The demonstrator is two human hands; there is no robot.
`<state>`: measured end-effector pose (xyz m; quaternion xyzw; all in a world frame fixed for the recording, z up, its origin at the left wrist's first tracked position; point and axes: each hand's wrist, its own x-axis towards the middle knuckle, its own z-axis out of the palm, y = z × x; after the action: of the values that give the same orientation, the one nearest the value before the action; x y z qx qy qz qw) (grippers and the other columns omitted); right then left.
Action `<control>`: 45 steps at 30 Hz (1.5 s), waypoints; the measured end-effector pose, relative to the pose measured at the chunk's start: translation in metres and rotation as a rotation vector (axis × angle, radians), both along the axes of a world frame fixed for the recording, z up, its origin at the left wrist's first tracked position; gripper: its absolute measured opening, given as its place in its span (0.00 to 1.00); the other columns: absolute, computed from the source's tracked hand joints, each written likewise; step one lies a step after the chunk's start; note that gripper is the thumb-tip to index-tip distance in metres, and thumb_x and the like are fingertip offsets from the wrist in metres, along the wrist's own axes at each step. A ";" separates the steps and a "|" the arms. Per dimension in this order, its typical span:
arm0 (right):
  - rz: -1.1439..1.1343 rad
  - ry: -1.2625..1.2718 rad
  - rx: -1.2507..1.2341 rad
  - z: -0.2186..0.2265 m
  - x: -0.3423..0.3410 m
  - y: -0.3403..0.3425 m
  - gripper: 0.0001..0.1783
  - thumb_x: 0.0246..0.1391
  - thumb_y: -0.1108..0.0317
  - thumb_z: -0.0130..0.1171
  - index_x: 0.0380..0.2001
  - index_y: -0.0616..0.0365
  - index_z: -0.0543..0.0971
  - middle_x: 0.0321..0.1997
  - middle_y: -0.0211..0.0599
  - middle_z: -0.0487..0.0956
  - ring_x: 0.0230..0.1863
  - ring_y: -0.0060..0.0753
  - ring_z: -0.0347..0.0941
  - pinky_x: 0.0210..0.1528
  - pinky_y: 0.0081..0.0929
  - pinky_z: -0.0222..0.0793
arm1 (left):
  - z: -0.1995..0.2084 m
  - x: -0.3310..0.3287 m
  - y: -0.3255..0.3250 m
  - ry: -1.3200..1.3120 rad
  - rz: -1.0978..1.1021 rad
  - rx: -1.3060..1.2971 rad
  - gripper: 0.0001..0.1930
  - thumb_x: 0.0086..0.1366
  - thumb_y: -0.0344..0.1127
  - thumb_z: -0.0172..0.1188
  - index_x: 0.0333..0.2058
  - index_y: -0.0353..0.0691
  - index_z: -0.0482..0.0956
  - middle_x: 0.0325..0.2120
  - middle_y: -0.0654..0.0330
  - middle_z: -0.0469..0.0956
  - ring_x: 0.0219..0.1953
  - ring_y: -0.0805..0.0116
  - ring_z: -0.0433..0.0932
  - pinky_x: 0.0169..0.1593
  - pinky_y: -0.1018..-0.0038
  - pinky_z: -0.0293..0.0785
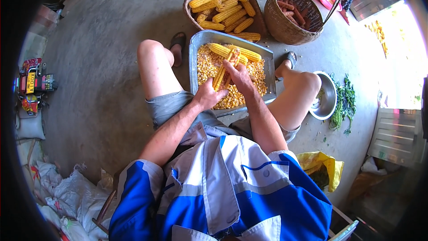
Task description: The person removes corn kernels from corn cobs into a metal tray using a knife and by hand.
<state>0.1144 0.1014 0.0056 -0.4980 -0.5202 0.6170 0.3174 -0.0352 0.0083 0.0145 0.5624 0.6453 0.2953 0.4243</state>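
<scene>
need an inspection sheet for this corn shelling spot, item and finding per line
surface: bare concrete floor.
job's things: metal tray of loose kernels with whole cobs; flat basket of corn cobs; round basket holding reddish stripped cobs.
clutter: metal bowl and greens to the right; yellow bag; white sacks lower left.
grippers: left hand and right hand both grip one corn cob over the tray.
cables: nothing seen.
surroundings: sandals by the tray, bright doorway at right.
</scene>
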 end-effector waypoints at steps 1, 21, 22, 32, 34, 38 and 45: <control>0.037 0.012 0.023 0.002 0.000 -0.001 0.25 0.55 0.48 0.61 0.36 0.65 0.79 0.24 0.31 0.75 0.24 0.24 0.70 0.26 0.26 0.68 | -0.004 -0.002 0.000 0.002 0.004 -0.001 0.26 0.59 0.43 0.65 0.50 0.31 0.71 0.41 0.51 0.81 0.42 0.58 0.80 0.50 0.66 0.74; 0.009 -0.026 -0.049 -0.007 -0.004 -0.003 0.28 0.54 0.50 0.61 0.41 0.70 0.77 0.35 0.42 0.80 0.35 0.29 0.76 0.36 0.28 0.73 | -0.003 0.005 0.010 -0.246 0.015 0.005 0.30 0.64 0.37 0.59 0.62 0.34 0.60 0.54 0.53 0.73 0.55 0.61 0.73 0.60 0.68 0.67; 0.028 0.006 -0.028 -0.017 -0.002 -0.001 0.25 0.55 0.52 0.59 0.42 0.68 0.77 0.35 0.41 0.79 0.36 0.29 0.75 0.38 0.29 0.72 | -0.005 0.006 0.013 -0.390 0.028 -0.074 0.29 0.64 0.36 0.58 0.62 0.34 0.61 0.53 0.54 0.73 0.54 0.63 0.73 0.60 0.69 0.66; 0.024 0.093 -0.104 -0.015 -0.013 -0.010 0.32 0.54 0.47 0.64 0.48 0.67 0.75 0.39 0.45 0.80 0.38 0.33 0.78 0.41 0.30 0.75 | -0.021 0.006 0.010 -0.258 0.014 0.056 0.34 0.58 0.32 0.66 0.60 0.32 0.59 0.51 0.53 0.72 0.53 0.64 0.73 0.58 0.70 0.69; 0.052 0.010 -0.103 -0.026 -0.011 -0.006 0.32 0.53 0.47 0.64 0.44 0.69 0.76 0.35 0.45 0.81 0.35 0.32 0.78 0.37 0.30 0.75 | -0.018 0.009 0.011 -0.311 0.006 0.017 0.32 0.58 0.29 0.63 0.59 0.33 0.60 0.51 0.54 0.72 0.53 0.64 0.72 0.58 0.70 0.69; 0.064 0.035 -0.028 -0.016 -0.006 -0.009 0.26 0.55 0.51 0.62 0.38 0.69 0.77 0.31 0.36 0.79 0.30 0.23 0.74 0.31 0.24 0.71 | -0.017 0.006 0.014 -0.468 -0.017 -0.022 0.29 0.59 0.26 0.60 0.58 0.35 0.62 0.50 0.56 0.72 0.52 0.66 0.73 0.57 0.72 0.69; 0.093 0.169 -0.065 0.001 -0.007 -0.018 0.18 0.58 0.58 0.57 0.41 0.64 0.77 0.38 0.40 0.77 0.39 0.29 0.75 0.42 0.26 0.72 | -0.020 -0.002 0.005 -0.523 0.069 -0.030 0.34 0.56 0.34 0.66 0.59 0.35 0.62 0.49 0.55 0.75 0.50 0.63 0.76 0.55 0.69 0.71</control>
<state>0.1079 0.0837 0.0064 -0.4295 -0.4935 0.6876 0.3150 -0.0376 0.0137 -0.0058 0.4382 0.5369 0.4356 0.5744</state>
